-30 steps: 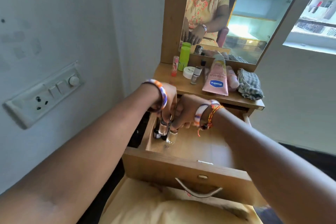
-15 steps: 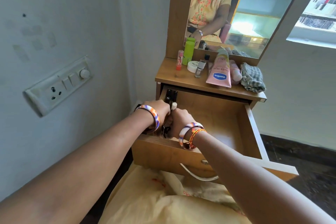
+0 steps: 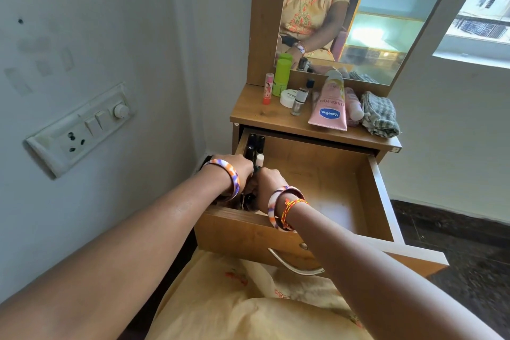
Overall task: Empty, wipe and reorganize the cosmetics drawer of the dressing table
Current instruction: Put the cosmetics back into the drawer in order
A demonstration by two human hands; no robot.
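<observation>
**Both hands down in the drawer's near-left corner**

The left hand [image 3: 238, 168] and the right hand [image 3: 269, 183] sit knuckle to knuckle, touching, inside the open wooden drawer [image 3: 325, 190] at its front-left corner. Their fingers curl downward among small dark bottles [image 3: 248, 197] standing against the drawer front — the fingertips are hidden behind the knuckles and the drawer's front board, so whether either hand actually grips a bottle cannot be told. Each wrist wears a striped bangle; the right also carries an orange thread.

Just beyond the hands, along the drawer's left wall, lie black tubes [image 3: 255, 143] and a pale capped stick [image 3: 260, 159]. To the right of the hands the drawer floor shows bare wood with faint marks. Below the right forearm hangs the metal handle [image 3: 292, 265] on the drawer front.

Farther away, above the hands, the tabletop [image 3: 265, 116] holds a pink stick [image 3: 268, 88], a green bottle [image 3: 282, 77], a white jar [image 3: 287, 98], a small glass bottle [image 3: 299, 101], a pink Vaseline tube [image 3: 329, 107] and — at the far right — a folded checked cloth [image 3: 379, 114]. The mirror [image 3: 372, 14] rises behind them.
</observation>
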